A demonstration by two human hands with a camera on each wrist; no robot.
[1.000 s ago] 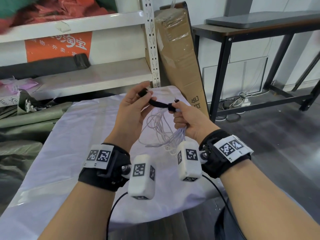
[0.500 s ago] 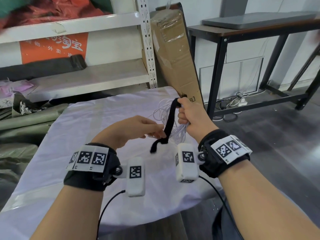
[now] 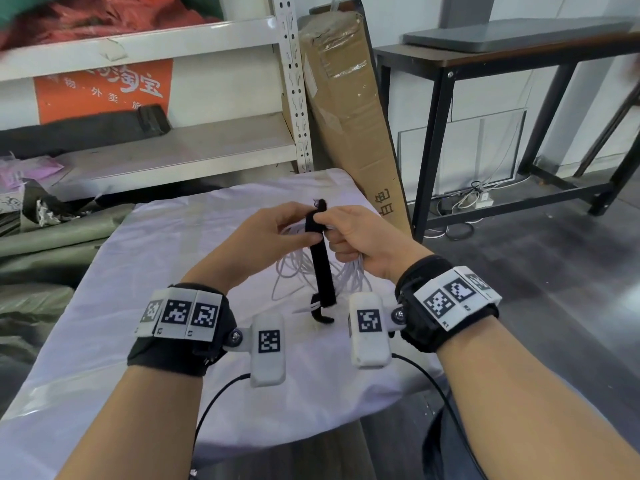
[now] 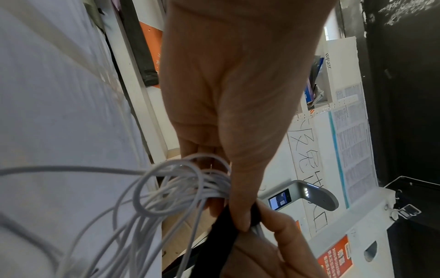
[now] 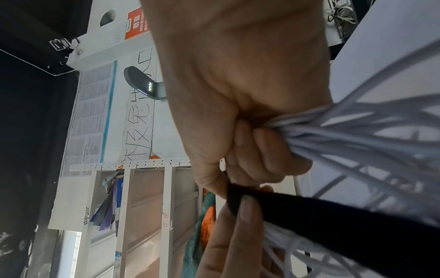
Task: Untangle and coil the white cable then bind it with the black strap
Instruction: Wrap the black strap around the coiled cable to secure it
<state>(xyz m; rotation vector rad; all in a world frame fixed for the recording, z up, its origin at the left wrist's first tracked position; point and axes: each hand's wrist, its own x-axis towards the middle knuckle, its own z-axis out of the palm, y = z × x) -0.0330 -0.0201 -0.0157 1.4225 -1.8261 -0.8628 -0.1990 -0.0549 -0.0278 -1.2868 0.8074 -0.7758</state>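
Note:
Both hands hold the work above the white-covered table [image 3: 145, 271]. My right hand [image 3: 334, 237] grips the gathered white cable [image 3: 349, 277] in a fist, and its loops hang below; the right wrist view shows the bundle [image 5: 316, 131] leaving the fist. The black strap [image 3: 320, 261] lies over the top of the bundle and hangs straight down, with its free end curled near the table. My left hand [image 3: 306, 233] pinches the strap's top against the cable. In the left wrist view the thumb [image 4: 240, 210] presses the strap [image 4: 214, 242] beside the coil [image 4: 181, 188].
A tall cardboard box [image 3: 349, 126] leans behind the table's far right corner. A metal shelf [image 3: 173, 147] runs along the back left. A black-framed table [image 3: 450, 64] stands on the dark floor to the right. Grey-green bags [image 3: 52, 237] lie to the left.
The strap was stretched between both hands, then hung from the right hand. My left hand has risen from the strap's lower part to pinch its top at the bundle.

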